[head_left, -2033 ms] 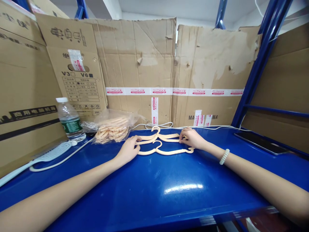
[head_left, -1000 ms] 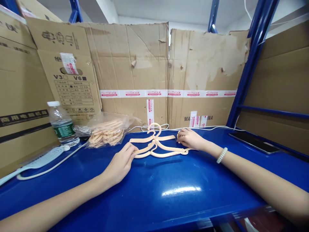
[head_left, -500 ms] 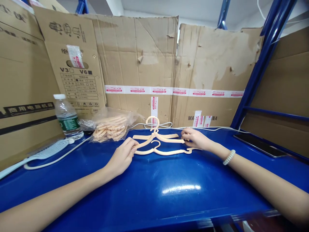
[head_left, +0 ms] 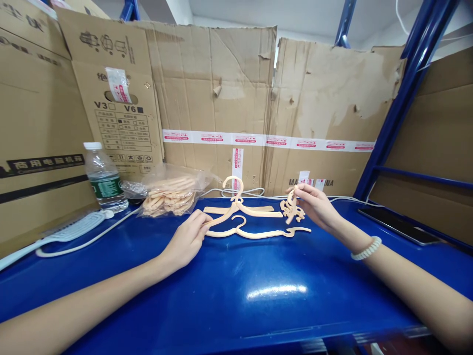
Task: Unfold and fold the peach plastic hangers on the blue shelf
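Observation:
My left hand [head_left: 189, 232] is closed on the left arm of a cream plastic hanger [head_left: 254, 212], whose hook points up toward the cardboard. Just in front of it on the blue surface lies a second cream hanger [head_left: 258, 234], with a small hooked piece [head_left: 298, 230] at its right end. Pinched between the fingertips of my right hand [head_left: 314, 202] is a small cream plastic piece [head_left: 291, 209], raised a little off the table. Behind and below that piece sits a little pile of similar small pieces [head_left: 301, 215], partly hidden by it.
A clear bag of cream hanger parts [head_left: 172, 195] lies at the back left, beside a water bottle [head_left: 105, 182] and a light-blue slotted brush-like object [head_left: 79, 228]. A black phone [head_left: 401, 225] rests at right. Cardboard sheets [head_left: 214, 84] line the back; a white cable [head_left: 340, 198] runs along them.
My right hand has risen and moved slightly right, lifting a small cream piece from the pile, which now shows. My left hand keeps its hold on the hanger.

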A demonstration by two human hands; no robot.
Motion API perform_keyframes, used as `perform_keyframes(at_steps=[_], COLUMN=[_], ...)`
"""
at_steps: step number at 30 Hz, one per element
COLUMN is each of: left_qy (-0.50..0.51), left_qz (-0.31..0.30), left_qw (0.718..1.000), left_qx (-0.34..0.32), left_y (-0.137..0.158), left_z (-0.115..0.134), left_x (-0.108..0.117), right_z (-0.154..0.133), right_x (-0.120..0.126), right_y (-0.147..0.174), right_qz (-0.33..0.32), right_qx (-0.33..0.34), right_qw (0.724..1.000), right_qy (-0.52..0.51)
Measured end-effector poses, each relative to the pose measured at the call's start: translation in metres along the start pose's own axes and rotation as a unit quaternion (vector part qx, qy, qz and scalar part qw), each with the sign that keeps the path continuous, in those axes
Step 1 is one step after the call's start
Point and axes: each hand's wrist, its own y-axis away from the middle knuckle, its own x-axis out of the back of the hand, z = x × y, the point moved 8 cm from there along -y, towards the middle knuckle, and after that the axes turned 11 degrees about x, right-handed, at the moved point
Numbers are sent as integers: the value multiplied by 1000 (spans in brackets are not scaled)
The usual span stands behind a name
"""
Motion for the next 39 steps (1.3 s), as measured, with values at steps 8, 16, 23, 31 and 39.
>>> perform_keyframes(at_steps=[8,16,23,31,39], left_qy=[11,11,-2,-5,0], left_qz=[-11,-7,2,9,8], left_qw=[1000,1000,1000,1000,1000], left_qx=[5,6,0,-4,6], left_y=[1,1,1,1,1], left_z=[1,0,1,2,-1], left_x=[0,-1,2,3,2], right_z=[9,13,11,17,16], right_x=[-20,-17,-7,-24,-16], right_y=[9,8,6,11,9], right_qz=[-79,-76,-42,-101,-181], right_qx=[-63,-92,7,-8,-35], right_qw=[995,990,999,991,962], right_qy=[-19,-75,34,93,203])
